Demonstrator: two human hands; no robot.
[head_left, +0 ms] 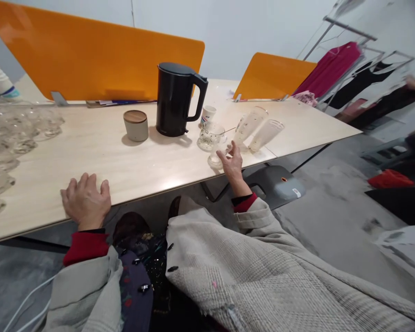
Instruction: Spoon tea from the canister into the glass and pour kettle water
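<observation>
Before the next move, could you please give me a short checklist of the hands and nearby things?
1. Left hand resting on the table: ok.
2. Right hand at the small glass: ok.
3. Right hand's grip firm: cannot tell.
4. Small glass well back from the table's front edge: not ok; it is close.
5. Small glass apart from the patterned glass: cannot tell; they overlap in view.
6. Lid on the canister: ok.

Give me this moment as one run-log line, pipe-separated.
left hand: palm down on table | right hand: at small clear glass, grip unclear | nearby: patterned glass, black kettle
</observation>
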